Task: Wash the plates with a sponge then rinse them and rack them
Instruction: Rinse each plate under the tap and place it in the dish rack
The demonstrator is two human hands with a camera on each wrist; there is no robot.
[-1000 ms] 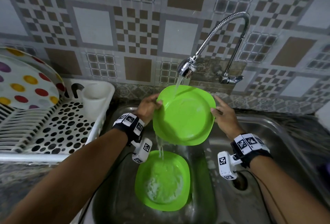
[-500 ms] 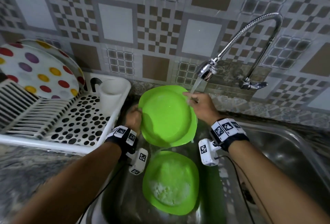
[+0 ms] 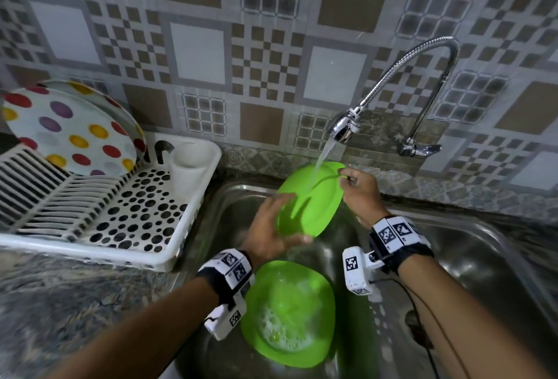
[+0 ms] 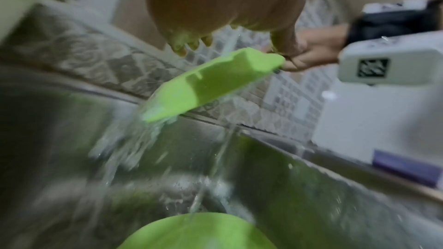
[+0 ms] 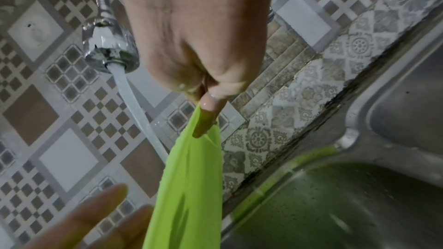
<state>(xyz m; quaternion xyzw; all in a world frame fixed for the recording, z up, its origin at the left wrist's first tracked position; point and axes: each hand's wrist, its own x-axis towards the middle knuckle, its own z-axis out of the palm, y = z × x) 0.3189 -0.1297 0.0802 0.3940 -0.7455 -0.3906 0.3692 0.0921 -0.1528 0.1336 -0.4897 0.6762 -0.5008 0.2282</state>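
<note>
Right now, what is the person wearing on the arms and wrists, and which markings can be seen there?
Both forearms are bare, with no sleeves. Each wrist carries a black wristband, the left wristband and the right wristband, covered with white square tags printed with black pixel patterns. Below each band hangs a white boxy camera unit, the left one and the right one, with its own tag. A thin dark cable runs along the right forearm.

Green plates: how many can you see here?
2. One green plate is held under the running tap by the right hand; the other lies soapy in the sink. None seem hidden.

Glossy plastic plate (image 3: 311, 200) — shiny steel sink (image 3: 471, 260), chrome faucet (image 3: 344, 127).
</note>
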